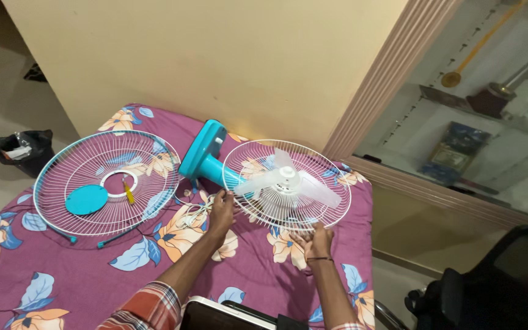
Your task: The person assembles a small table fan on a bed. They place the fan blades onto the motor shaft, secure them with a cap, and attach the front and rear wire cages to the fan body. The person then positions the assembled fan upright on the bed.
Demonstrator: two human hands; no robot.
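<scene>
Seen from above: a bed covered with a purple sheet printed with orange and blue flowers (pixel 93 275), set against a plain cream wall (pixel 215 55).

Near the far right corner of the bed, lying on its back: a small turquoise plastic fan body (pixel 205 156) with a round white wire rear guard (pixel 331 183) and translucent white blades (pixel 285 182) on a white hub. Left hand (pixel 221 211) at the near left rim of this guard, fingers curled around the wires, so closed on the guard. Right hand (pixel 315 239) at the near rim of the same guard, fingers half bent and touching the wires from below; whether really gripping or only resting, cannot tell. Just beside the left hand, a white power cord (pixel 194 214) in loose loops on the sheet.

Toward the far left edge of the bed, well apart from the hands: a second round white wire front guard (pixel 62 168) with a turquoise rim, lying flat. Inside it, a turquoise plastic centre disc (pixel 87 199) and a small screwdriver with a yellow handle (pixel 129 192), near each other but not touching.

On the floor beyond the left edge of the bed, a black bin bag (pixel 24 150). At the right, a glass cabinet front (pixel 490 110) and part of a black chair (pixel 502 281).
</scene>
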